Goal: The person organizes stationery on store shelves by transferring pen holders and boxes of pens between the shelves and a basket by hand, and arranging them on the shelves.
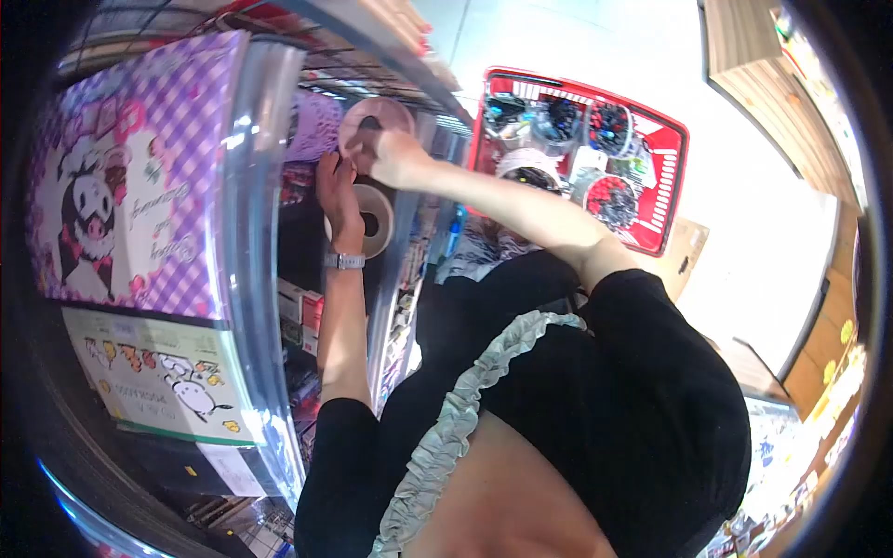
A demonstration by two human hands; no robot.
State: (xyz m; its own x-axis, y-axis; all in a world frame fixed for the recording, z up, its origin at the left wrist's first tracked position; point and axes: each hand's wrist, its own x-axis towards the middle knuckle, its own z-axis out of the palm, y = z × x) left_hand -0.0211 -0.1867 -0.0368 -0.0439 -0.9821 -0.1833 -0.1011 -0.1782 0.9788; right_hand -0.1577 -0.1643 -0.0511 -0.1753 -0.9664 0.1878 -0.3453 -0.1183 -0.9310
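My right hand (395, 160) reaches across to the shelf, its fingers curled together in front of a pale pink ring-shaped roll (391, 112) with a dark hole. What lies between those fingers, if anything, is hidden. Just left of it, my left hand (340, 193) is held up with its fingers stretched out, a pale watch on the wrist. A second ring-shaped roll (379, 244), cream-white with a dark centre, sits close beside my left hand and is partly covered by it. Something purple and ruffled (314, 126) is behind the fingertips.
A red shopping basket (676, 177) holding several clear tubs of small dark and red items stands on the floor. Purple checked packaging (200, 186) and a pale cartoon box (163, 377) face the left side. The shelf's clear edge (265, 186) runs beside my left arm.
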